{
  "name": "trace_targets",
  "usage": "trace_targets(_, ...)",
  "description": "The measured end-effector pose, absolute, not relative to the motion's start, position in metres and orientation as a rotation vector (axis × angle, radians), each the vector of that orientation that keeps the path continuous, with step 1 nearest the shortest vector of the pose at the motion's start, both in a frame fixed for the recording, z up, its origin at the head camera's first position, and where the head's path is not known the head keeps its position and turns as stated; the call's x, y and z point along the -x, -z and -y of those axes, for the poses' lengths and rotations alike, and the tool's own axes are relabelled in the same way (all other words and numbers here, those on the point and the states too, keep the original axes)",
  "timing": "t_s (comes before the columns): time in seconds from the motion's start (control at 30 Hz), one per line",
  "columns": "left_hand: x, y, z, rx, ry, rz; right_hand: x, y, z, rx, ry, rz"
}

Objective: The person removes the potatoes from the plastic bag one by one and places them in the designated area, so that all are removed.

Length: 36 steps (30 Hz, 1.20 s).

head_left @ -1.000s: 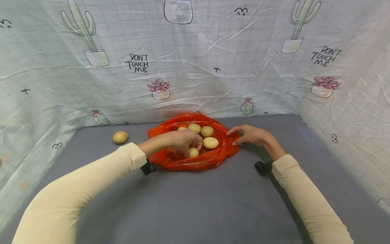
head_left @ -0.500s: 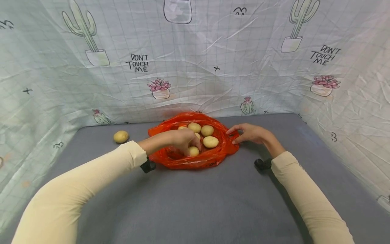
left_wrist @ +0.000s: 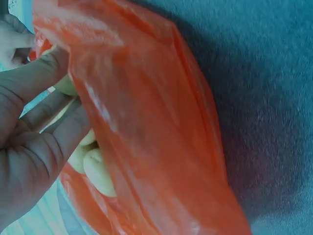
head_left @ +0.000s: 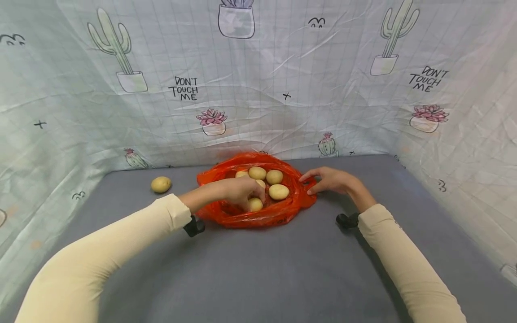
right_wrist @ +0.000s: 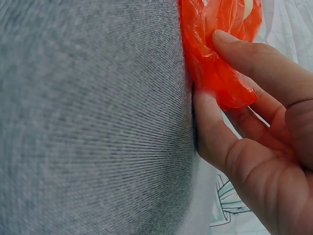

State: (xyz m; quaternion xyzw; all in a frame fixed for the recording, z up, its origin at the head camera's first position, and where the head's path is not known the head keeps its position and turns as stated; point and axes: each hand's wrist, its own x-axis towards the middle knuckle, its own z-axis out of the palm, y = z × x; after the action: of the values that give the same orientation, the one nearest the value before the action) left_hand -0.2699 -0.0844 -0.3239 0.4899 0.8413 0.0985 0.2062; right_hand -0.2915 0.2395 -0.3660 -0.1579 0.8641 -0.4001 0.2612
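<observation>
An orange-red plastic bag (head_left: 262, 220) lies with its mouth spread wide on the grey table, several pale yellow potatoes (head_left: 278, 192) inside it. My left hand (head_left: 239, 193) reaches into the bag from the left, its fingers and thumb around a potato (head_left: 255, 205) near the front rim. In the left wrist view the bag's side hides the fingertips of my left hand (left_wrist: 34, 132). At the bag's right end, my right hand (head_left: 333, 180) holds the gathered edge. The right wrist view has the thumb and fingers of this hand (right_wrist: 264, 117) on either side of the crumpled plastic.
A single potato (head_left: 161, 184) lies on the table (head_left: 250, 273) to the left of the bag. Behind the bag and along both sides hangs a pale cloth (head_left: 258, 121) printed with cacti. Each wrist carries a small black camera (head_left: 347, 220).
My left hand has shifted slightly left inside the bag, and more of a potato behind its fingers shows. The right hand stays at the bag's edge. The head view has tilted slightly.
</observation>
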Motion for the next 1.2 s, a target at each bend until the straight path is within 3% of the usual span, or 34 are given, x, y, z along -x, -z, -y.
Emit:
trace_targets(0.7, 0.23, 0.277, 0.114, -1.319, -0.588, -2.568, 0.29, 0.366, -0.239, 0.418, 1.072, -2.348)
trace_targets(1.2, 0.212, 0.275, 0.15, -1.254, -0.747, -2.709, 0.291, 0.37, -0.239, 0.429, 1.111, -2.336)
